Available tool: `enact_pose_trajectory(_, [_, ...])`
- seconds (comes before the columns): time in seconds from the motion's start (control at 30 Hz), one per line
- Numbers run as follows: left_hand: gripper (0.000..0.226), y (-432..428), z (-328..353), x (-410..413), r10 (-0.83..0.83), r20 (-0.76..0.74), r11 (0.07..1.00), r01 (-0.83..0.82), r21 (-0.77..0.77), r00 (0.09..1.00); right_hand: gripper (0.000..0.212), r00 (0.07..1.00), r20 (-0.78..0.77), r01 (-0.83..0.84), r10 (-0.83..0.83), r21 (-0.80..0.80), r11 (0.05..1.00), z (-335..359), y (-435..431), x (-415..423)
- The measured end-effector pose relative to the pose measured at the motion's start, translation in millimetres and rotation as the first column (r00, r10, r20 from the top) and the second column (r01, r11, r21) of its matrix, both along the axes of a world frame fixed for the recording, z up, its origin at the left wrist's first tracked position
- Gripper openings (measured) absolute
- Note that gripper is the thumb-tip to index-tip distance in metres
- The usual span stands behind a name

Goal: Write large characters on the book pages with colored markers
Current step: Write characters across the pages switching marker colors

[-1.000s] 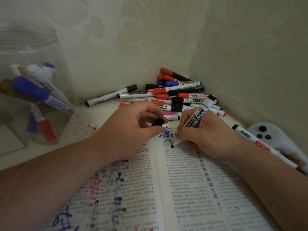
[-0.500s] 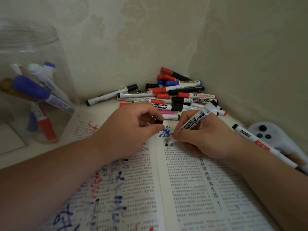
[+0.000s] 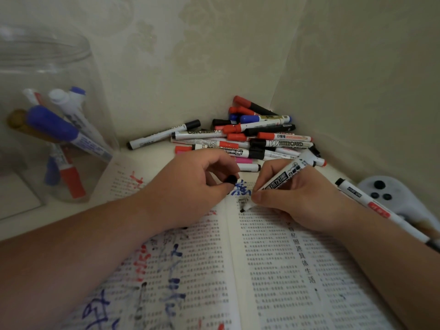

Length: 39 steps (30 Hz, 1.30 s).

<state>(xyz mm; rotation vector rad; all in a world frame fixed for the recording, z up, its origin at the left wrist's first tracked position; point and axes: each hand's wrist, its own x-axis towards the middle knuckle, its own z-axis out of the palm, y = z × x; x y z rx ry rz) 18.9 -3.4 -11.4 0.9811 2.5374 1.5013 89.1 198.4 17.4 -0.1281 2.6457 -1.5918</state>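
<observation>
Pinches marker (image 3: 283, 173) in right hand (image 3: 300, 203), tilted lower now, starts new character on right page (image 3: 285, 294); pinches cap (image 3: 231, 179) in left hand (image 3: 190, 186).

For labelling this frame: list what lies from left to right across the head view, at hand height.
Clear jar → left hand, pinching a black cap → right hand, gripping a marker → white controller.

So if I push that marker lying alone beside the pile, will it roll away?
Probably: the marker looks round and lies on a flat desk. It seems a slim plastic tube, so likely light and stiff.
</observation>
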Motion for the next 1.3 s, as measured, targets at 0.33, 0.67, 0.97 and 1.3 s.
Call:
enact_pose_trajectory(0.33, [0.029,-0.5,-0.3,0.0,-0.004,-0.009,1.0,0.004,-0.022,1.0,0.016,0.999,0.04,0.006,-0.007,0.037,0.999,1.4,1.4,0.2])
enact_pose_trajectory(0.67, [0.029,-1.3,1.2,1.7,-0.041,-0.023,0.999,0.041,-0.03,0.999,0.019,0.997,0.069,-0.025,0.026,-0.008,1.0,0.1,2.3,0.8])
enact_pose_trajectory(0.97, [0.028,-1.2,-2.1,-0.2,-0.036,-0.009,0.999,0.036,-0.014,0.999,0.022,0.998,0.035,0.052,-0.051,-0.004,0.999,0.6,2.5,-2.3])
enact_pose_trajectory(1.3, [0.025,-1.1,1.5,2.4,-0.042,-0.012,0.998,0.041,-0.052,0.999,0.011,0.995,0.062,-0.076,0.076,-0.005,0.997,-1.8,3.7,-1.8])
